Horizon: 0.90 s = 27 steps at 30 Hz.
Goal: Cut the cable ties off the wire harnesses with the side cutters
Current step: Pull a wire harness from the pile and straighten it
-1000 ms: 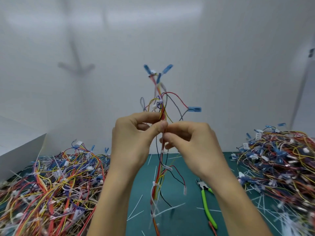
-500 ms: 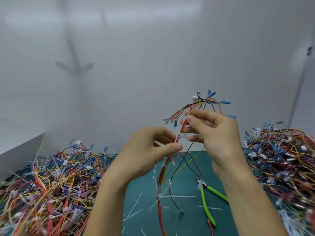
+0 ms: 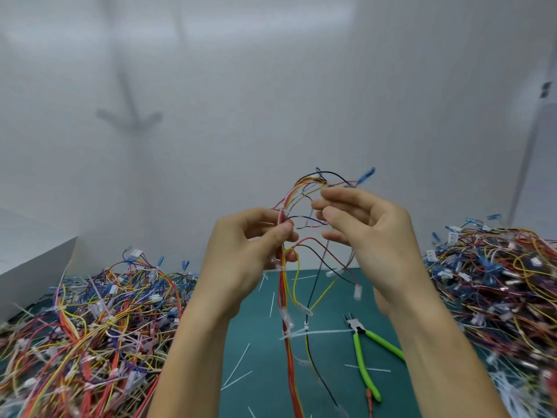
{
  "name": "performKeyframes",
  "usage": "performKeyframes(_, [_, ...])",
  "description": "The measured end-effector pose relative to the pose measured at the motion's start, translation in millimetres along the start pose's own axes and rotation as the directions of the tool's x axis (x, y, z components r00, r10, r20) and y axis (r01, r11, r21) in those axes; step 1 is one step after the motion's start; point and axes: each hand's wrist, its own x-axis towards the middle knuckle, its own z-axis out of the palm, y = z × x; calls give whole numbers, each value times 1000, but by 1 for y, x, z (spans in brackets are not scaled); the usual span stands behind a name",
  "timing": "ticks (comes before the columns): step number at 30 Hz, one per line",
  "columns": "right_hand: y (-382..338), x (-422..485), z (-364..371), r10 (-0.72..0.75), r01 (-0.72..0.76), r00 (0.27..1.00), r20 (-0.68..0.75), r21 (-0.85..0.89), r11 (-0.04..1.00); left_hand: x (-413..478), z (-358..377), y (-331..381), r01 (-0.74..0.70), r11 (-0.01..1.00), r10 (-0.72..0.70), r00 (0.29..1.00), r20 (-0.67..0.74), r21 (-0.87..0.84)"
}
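I hold one wire harness (image 3: 286, 297) of red, yellow and black wires up over the green mat. My left hand (image 3: 250, 254) pinches the bundle between thumb and fingers. My right hand (image 3: 361, 233) grips the upper loop of wires, whose blue connector (image 3: 365, 176) sticks out above it. White cable ties (image 3: 297, 331) still wrap the hanging part of the harness. The side cutters (image 3: 363, 354), with bright green handles, lie on the mat to the lower right, in neither hand.
A big heap of harnesses (image 3: 90, 327) covers the left of the green mat (image 3: 265, 372), and another heap (image 3: 506, 291) fills the right. Cut white tie pieces (image 3: 239, 362) are scattered on the mat. A white box (image 3: 33, 276) stands far left; a white wall rises behind.
The upright harness has been bent over into a loop. My right hand rose and shifted right along the wires, then came down a little; my left hand stays pinched on the bundle.
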Motion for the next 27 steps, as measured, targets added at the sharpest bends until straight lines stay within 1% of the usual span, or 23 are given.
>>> performKeyframes(2, [-3,0,-2,-15,15,1000,-5,-19,1000,0,-3,1,-23,999,22,999,-42,-42])
performKeyframes(4, [-6,-1,-4,18,-16,999,36,-54,998,1,-4,1,-39,996,33,996,-82,-75])
performKeyframes(7, [-7,-3,-4,134,-95,971,198,-193,977,1,-5,1,-58,993,44,991,-129,-106])
performKeyframes(10, [-2,-6,1,231,-89,906,355,-374,923,1,-5,1,-58,988,36,988,-153,-144])
performKeyframes(11, [0,-7,4,249,-81,888,387,-402,912,1,-5,2,-55,986,31,987,-156,-157])
performKeyframes(13, [3,-8,8,253,-74,872,420,-396,915,1,-4,3,-52,984,24,987,-158,-173])
performKeyframes(18, [5,-8,13,173,-65,902,395,-274,960,1,-4,4,-35,973,4,991,-136,-230])
performKeyframes(21, [5,-9,16,134,-55,934,332,-237,970,0,-4,5,-35,983,20,996,-85,-178])
performKeyframes(24, [6,-10,19,110,-40,950,291,-236,971,1,-2,4,-27,996,20,996,-82,-79])
performKeyframes(27, [7,-10,20,92,-39,961,262,-201,979,1,-2,5,4,996,-8,999,-45,-88])
